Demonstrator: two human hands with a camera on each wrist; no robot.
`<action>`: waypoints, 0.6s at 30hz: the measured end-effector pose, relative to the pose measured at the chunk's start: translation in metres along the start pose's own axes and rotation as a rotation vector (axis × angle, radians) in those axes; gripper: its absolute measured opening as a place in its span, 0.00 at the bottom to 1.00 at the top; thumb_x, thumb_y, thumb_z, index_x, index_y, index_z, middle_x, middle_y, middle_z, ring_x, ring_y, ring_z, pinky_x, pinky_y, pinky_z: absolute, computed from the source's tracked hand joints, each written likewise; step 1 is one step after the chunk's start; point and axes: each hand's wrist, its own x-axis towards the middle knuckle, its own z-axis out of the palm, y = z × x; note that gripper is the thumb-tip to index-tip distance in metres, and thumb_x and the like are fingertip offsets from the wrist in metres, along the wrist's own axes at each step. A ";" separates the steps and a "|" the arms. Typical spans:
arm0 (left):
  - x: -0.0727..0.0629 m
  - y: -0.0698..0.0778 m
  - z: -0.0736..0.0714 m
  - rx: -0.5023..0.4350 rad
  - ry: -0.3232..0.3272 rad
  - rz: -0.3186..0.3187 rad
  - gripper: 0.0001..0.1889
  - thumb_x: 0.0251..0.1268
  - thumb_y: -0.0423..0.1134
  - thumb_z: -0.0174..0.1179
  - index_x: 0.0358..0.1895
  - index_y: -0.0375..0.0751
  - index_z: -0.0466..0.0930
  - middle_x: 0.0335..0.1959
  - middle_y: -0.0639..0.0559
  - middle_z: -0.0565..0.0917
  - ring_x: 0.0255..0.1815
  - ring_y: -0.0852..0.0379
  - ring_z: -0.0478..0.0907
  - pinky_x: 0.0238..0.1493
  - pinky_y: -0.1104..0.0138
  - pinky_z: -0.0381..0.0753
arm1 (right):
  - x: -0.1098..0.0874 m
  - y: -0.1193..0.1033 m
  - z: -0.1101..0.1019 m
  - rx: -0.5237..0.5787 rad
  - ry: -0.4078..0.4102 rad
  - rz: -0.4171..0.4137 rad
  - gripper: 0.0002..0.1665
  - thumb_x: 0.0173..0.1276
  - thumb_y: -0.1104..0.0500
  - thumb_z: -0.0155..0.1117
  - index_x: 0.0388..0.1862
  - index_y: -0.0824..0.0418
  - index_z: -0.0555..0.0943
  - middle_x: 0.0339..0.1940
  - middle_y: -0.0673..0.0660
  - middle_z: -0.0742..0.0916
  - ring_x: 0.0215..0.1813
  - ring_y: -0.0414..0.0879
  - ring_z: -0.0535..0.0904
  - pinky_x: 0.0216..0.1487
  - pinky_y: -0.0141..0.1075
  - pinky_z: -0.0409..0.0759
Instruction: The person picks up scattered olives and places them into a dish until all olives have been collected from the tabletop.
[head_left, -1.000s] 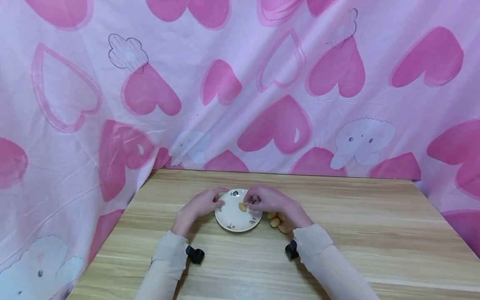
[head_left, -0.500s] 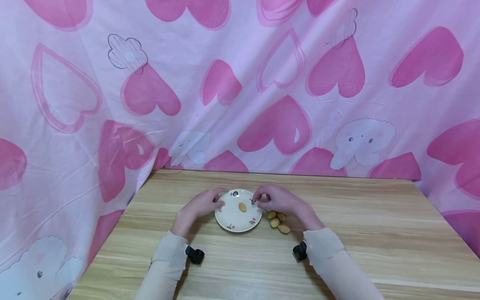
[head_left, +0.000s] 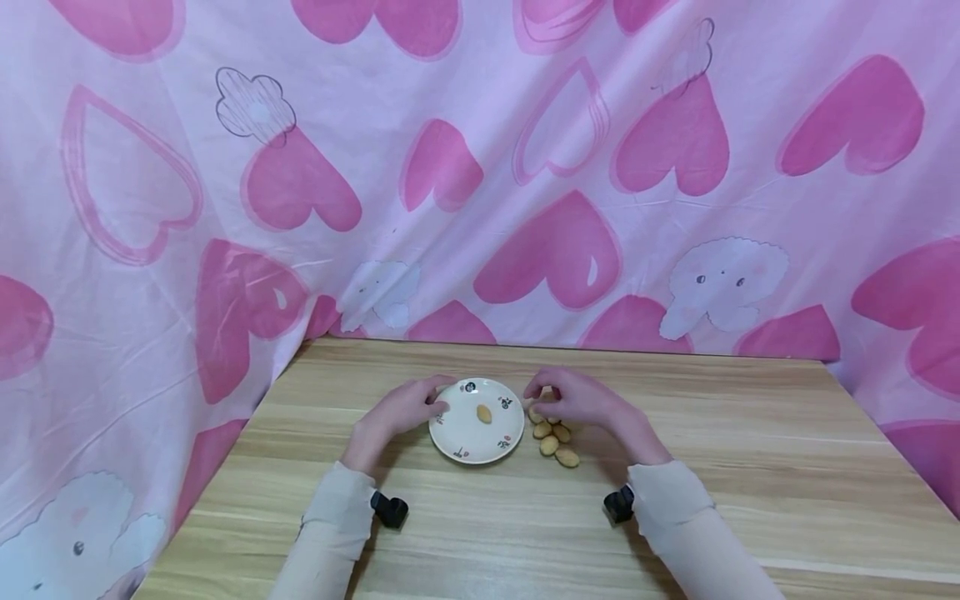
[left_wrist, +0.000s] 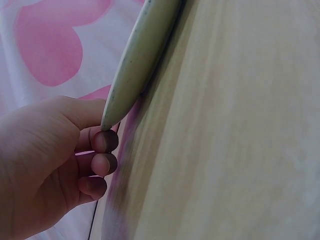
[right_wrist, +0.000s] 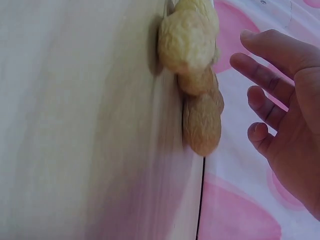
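A white plate (head_left: 468, 437) with small dark and pink prints lies on the table, bearing one tan walnut (head_left: 484, 413) in its shell. My left hand (head_left: 401, 408) pinches the plate's left rim; in the left wrist view the thumb is above the rim (left_wrist: 127, 80) and bent fingers (left_wrist: 104, 164) are beneath. To the plate's right several walnuts (head_left: 549, 446) lie grouped on the table, wrinkled and brownish in the right wrist view. My right hand (head_left: 581, 397) hovers over the far end of this group, partly hiding it. Its fingers (right_wrist: 260, 75) are loosely bent and apart from the nuts.
The wooden table (head_left: 480, 533) carries everything, with its far edge against a pink curtain (head_left: 540, 250) printed with hearts. A black wrist camera (head_left: 390, 509) sits on the left sleeve, and another black camera (head_left: 619, 505) on the right one.
My right hand has drawn back rightward from the walnut on the plate to above the grouped walnuts, uncovering more of them. The left hand and the plate have stayed put.
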 end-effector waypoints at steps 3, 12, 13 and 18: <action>0.000 0.000 0.000 0.005 -0.004 -0.001 0.27 0.69 0.43 0.62 0.70 0.52 0.71 0.25 0.54 0.76 0.24 0.58 0.69 0.27 0.64 0.69 | -0.007 0.001 -0.001 -0.025 0.018 -0.017 0.11 0.67 0.55 0.68 0.48 0.52 0.86 0.44 0.44 0.85 0.42 0.43 0.78 0.46 0.38 0.77; 0.001 -0.002 0.001 0.020 0.006 -0.005 0.27 0.69 0.44 0.62 0.70 0.52 0.71 0.26 0.54 0.76 0.25 0.58 0.70 0.30 0.64 0.70 | -0.022 0.007 -0.005 -0.044 0.045 -0.026 0.10 0.66 0.56 0.69 0.46 0.51 0.87 0.41 0.44 0.85 0.39 0.41 0.77 0.43 0.35 0.77; 0.001 -0.002 0.001 0.022 0.007 -0.006 0.27 0.69 0.44 0.62 0.70 0.53 0.71 0.26 0.55 0.76 0.25 0.58 0.70 0.30 0.64 0.70 | -0.024 0.008 -0.006 -0.040 0.047 -0.018 0.10 0.66 0.56 0.69 0.45 0.51 0.87 0.42 0.44 0.85 0.40 0.41 0.77 0.43 0.35 0.77; 0.001 -0.001 0.001 0.020 0.008 -0.006 0.27 0.69 0.44 0.62 0.70 0.52 0.71 0.26 0.54 0.76 0.25 0.58 0.70 0.29 0.63 0.70 | -0.031 0.012 -0.007 -0.045 0.046 -0.012 0.10 0.65 0.56 0.70 0.45 0.51 0.87 0.43 0.45 0.86 0.42 0.44 0.79 0.44 0.35 0.78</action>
